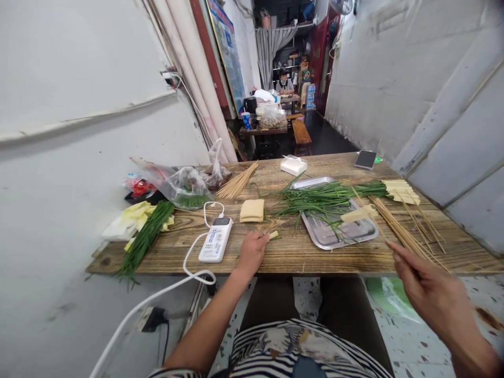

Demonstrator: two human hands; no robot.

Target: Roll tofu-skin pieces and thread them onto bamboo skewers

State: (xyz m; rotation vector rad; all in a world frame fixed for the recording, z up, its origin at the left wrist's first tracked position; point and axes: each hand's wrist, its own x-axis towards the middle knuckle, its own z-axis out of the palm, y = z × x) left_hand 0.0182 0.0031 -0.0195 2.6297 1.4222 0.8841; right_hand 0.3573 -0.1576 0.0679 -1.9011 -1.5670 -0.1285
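The wooden worktop (291, 262) carried a metal tray (364, 231), with long green stalks (318, 199) lying across it. Just beyond the fingers of the right hand (429, 283), which was the nearer one, lay the bundle of skewers (399, 227), its long axis going from far left to near right. Those fingers were close together; I could not tell whether they gripped a stick. The left hand (252, 251) had its fingers pinched on a small pale roll (273, 235), left of the tray.
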